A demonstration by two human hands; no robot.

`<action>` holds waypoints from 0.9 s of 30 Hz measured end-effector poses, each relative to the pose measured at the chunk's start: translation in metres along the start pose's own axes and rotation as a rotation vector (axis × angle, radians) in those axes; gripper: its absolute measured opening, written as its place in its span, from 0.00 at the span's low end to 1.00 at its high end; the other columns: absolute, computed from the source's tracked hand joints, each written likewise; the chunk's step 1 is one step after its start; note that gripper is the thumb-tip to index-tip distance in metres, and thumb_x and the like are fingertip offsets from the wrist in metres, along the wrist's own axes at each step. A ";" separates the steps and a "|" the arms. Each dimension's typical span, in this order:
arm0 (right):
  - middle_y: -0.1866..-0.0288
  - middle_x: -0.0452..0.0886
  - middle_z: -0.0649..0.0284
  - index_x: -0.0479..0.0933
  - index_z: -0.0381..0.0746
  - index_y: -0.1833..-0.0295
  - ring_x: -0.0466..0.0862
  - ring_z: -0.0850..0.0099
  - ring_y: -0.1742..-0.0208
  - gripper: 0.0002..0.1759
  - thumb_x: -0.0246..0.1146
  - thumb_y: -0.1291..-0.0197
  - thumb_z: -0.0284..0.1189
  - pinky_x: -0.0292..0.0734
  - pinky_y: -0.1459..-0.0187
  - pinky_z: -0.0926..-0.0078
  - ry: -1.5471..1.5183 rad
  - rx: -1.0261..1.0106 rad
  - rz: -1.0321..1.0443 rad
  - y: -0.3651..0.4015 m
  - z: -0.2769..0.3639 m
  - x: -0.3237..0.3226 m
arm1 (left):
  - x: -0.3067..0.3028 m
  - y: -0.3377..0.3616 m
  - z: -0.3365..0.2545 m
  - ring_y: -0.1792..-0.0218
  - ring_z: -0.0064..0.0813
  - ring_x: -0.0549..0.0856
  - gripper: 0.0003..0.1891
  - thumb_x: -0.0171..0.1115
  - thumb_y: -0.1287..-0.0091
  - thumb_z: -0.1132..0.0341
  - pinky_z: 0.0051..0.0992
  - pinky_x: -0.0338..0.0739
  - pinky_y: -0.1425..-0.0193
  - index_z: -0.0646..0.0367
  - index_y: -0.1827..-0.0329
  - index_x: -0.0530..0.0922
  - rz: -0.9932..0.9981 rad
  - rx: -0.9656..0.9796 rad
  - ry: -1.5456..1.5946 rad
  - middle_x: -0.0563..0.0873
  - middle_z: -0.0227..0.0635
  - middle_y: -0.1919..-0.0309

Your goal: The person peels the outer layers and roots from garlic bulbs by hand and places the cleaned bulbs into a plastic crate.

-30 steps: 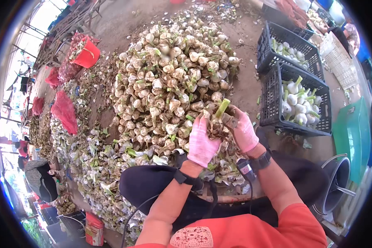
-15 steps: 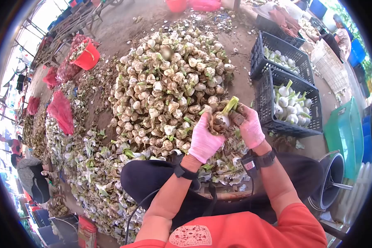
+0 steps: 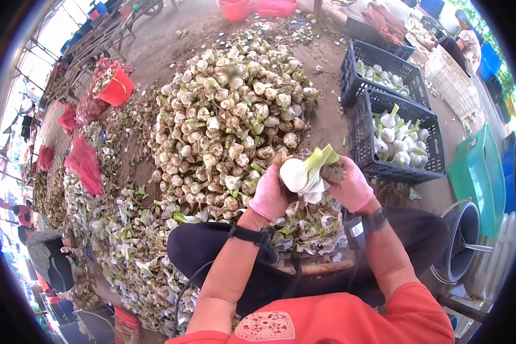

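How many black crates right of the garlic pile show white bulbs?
2: the near crate and, just behind it, the far crate. The crate under brown cloth may hide more.

The garlic bulb (image 3: 293,175) is smooth (papery-skinned); the crates (image 3: 393,167), matt plastic.

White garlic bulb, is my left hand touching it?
Touching. The head view shows your gloved left hand curled against the side of the white garlic bulb, with no gap between them.

No legible txt, incl. white label (image 3: 357,230)
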State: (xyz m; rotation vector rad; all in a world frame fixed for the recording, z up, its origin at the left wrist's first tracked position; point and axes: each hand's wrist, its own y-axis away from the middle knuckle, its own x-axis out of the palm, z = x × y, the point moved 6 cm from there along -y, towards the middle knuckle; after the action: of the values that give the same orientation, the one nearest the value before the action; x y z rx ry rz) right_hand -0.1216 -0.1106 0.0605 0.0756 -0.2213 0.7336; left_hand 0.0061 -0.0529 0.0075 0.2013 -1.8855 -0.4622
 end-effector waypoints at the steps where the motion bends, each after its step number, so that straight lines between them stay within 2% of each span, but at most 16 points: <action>1: 0.50 0.81 0.63 0.73 0.31 0.46 0.81 0.76 0.51 0.14 0.59 0.37 0.21 0.78 0.51 0.79 0.859 -0.298 -0.021 0.005 0.014 0.000 | -0.004 0.001 -0.018 0.54 0.31 0.83 0.17 0.49 0.27 0.58 0.26 0.79 0.54 0.60 0.45 0.74 -0.182 0.201 -0.529 0.83 0.43 0.53; 2: 0.50 0.81 0.63 0.73 0.31 0.46 0.81 0.76 0.51 0.14 0.59 0.37 0.21 0.78 0.51 0.79 0.862 -0.296 -0.026 0.004 0.011 -0.003 | 0.002 0.007 -0.033 0.53 0.30 0.83 0.15 0.51 0.27 0.62 0.24 0.80 0.55 0.61 0.45 0.74 -0.362 0.407 -1.054 0.83 0.43 0.53; 3: 0.50 0.81 0.64 0.74 0.32 0.45 0.81 0.77 0.52 0.14 0.59 0.37 0.22 0.77 0.52 0.80 0.233 -0.037 -0.106 -0.001 -0.003 -0.017 | -0.001 0.010 -0.025 0.56 0.28 0.83 0.13 0.54 0.29 0.69 0.21 0.80 0.58 0.61 0.44 0.74 -0.364 0.403 -0.562 0.82 0.39 0.54; 4: 0.51 0.81 0.64 0.74 0.32 0.45 0.81 0.77 0.53 0.15 0.60 0.37 0.22 0.77 0.53 0.81 -0.400 0.215 -0.177 -0.002 -0.020 -0.017 | 0.012 0.013 -0.032 0.54 0.26 0.81 0.15 0.55 0.30 0.68 0.20 0.80 0.53 0.61 0.42 0.71 -0.161 0.669 -0.667 0.80 0.36 0.51; 7: 0.54 0.82 0.68 0.74 0.34 0.44 0.80 0.81 0.57 0.16 0.61 0.38 0.23 0.76 0.56 0.84 -0.235 0.197 -0.167 -0.004 -0.024 -0.011 | 0.026 0.013 -0.012 0.47 0.22 0.77 0.17 0.59 0.34 0.74 0.17 0.77 0.47 0.62 0.42 0.71 0.169 0.634 -0.222 0.77 0.35 0.48; 8: 0.54 0.82 0.69 0.74 0.34 0.43 0.80 0.82 0.58 0.17 0.62 0.38 0.23 0.75 0.56 0.84 -0.124 0.184 -0.147 -0.004 -0.025 -0.009 | 0.021 0.011 -0.005 0.53 0.22 0.79 0.15 0.61 0.37 0.78 0.18 0.77 0.48 0.62 0.47 0.74 -0.041 0.751 -0.551 0.79 0.34 0.52; 11: 0.55 0.82 0.67 0.74 0.34 0.45 0.79 0.82 0.56 0.14 0.59 0.36 0.24 0.76 0.57 0.83 -0.004 0.199 -0.118 -0.002 -0.030 -0.003 | 0.009 0.002 -0.024 0.61 0.21 0.80 0.12 0.62 0.38 0.79 0.21 0.77 0.50 0.63 0.52 0.76 -0.088 0.677 -0.635 0.82 0.30 0.59; 12: 0.55 0.82 0.68 0.74 0.34 0.44 0.79 0.82 0.57 0.15 0.60 0.36 0.24 0.75 0.58 0.83 0.028 0.212 -0.132 -0.001 -0.032 -0.003 | 0.003 0.004 -0.034 0.61 0.17 0.81 0.09 0.67 0.39 0.72 0.21 0.79 0.54 0.60 0.57 0.79 -0.135 0.809 -0.761 0.84 0.29 0.61; 14: 0.56 0.82 0.68 0.76 0.34 0.46 0.80 0.82 0.59 0.14 0.60 0.37 0.23 0.75 0.59 0.84 0.041 0.217 -0.185 0.000 -0.037 -0.010 | -0.005 0.006 -0.038 0.59 0.21 0.82 0.12 0.66 0.37 0.70 0.24 0.80 0.53 0.61 0.52 0.79 -0.222 0.725 -0.397 0.84 0.29 0.59; 15: 0.58 0.83 0.67 0.77 0.33 0.48 0.80 0.82 0.60 0.13 0.60 0.39 0.22 0.75 0.60 0.84 0.075 0.254 -0.229 0.002 -0.048 -0.020 | 0.003 0.011 -0.043 0.55 0.27 0.83 0.16 0.62 0.33 0.67 0.28 0.81 0.51 0.62 0.44 0.76 -0.124 0.719 -0.479 0.83 0.33 0.53; 16: 0.60 0.83 0.65 0.78 0.32 0.49 0.79 0.81 0.62 0.13 0.61 0.40 0.21 0.76 0.62 0.84 0.110 0.290 -0.273 0.005 -0.063 -0.032 | 0.008 0.015 -0.045 0.55 0.27 0.83 0.16 0.62 0.33 0.67 0.28 0.81 0.51 0.62 0.44 0.76 -0.123 0.719 -0.477 0.83 0.33 0.53; 18: 0.61 0.84 0.64 0.77 0.34 0.48 0.80 0.78 0.60 0.15 0.61 0.42 0.20 0.76 0.59 0.81 0.305 0.291 -0.252 0.020 -0.120 -0.073 | 0.012 0.018 -0.044 0.51 0.33 0.83 0.19 0.58 0.31 0.66 0.33 0.81 0.49 0.62 0.39 0.71 -0.077 0.642 -0.291 0.81 0.38 0.48; 20: 0.61 0.84 0.63 0.78 0.34 0.50 0.80 0.75 0.57 0.14 0.60 0.43 0.19 0.76 0.55 0.78 1.133 0.256 -0.015 0.033 -0.149 -0.080 | 0.016 0.019 -0.043 0.46 0.35 0.81 0.22 0.57 0.31 0.64 0.35 0.79 0.44 0.62 0.35 0.67 0.007 0.596 -0.319 0.78 0.39 0.44; 24: 0.60 0.84 0.59 0.79 0.33 0.53 0.81 0.72 0.54 0.11 0.61 0.43 0.21 0.76 0.53 0.77 1.207 -0.039 -0.010 0.031 -0.097 -0.044 | 0.015 0.014 -0.027 0.44 0.33 0.78 0.24 0.58 0.31 0.63 0.34 0.76 0.41 0.62 0.34 0.67 0.045 0.504 -0.323 0.76 0.35 0.41; 26: 0.61 0.84 0.56 0.80 0.33 0.55 0.82 0.71 0.58 0.11 0.64 0.43 0.25 0.76 0.55 0.78 0.279 0.185 -0.196 0.013 -0.059 -0.035 | 0.029 0.019 -0.029 0.46 0.30 0.79 0.24 0.58 0.31 0.63 0.32 0.76 0.42 0.62 0.35 0.68 0.095 0.549 -0.522 0.76 0.34 0.40; 27: 0.61 0.84 0.56 0.80 0.33 0.55 0.82 0.71 0.58 0.11 0.64 0.43 0.25 0.76 0.55 0.78 0.278 0.185 -0.200 0.011 -0.035 -0.026 | 0.031 0.019 -0.027 0.48 0.26 0.79 0.22 0.58 0.31 0.63 0.31 0.76 0.43 0.63 0.36 0.70 0.106 0.553 -0.557 0.77 0.34 0.43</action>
State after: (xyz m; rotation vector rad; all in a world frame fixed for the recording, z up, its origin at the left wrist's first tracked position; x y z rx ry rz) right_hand -0.1416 -0.1149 0.0209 0.1673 0.1191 0.5560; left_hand 0.0216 -0.0521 0.0499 0.3612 -2.5312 0.1073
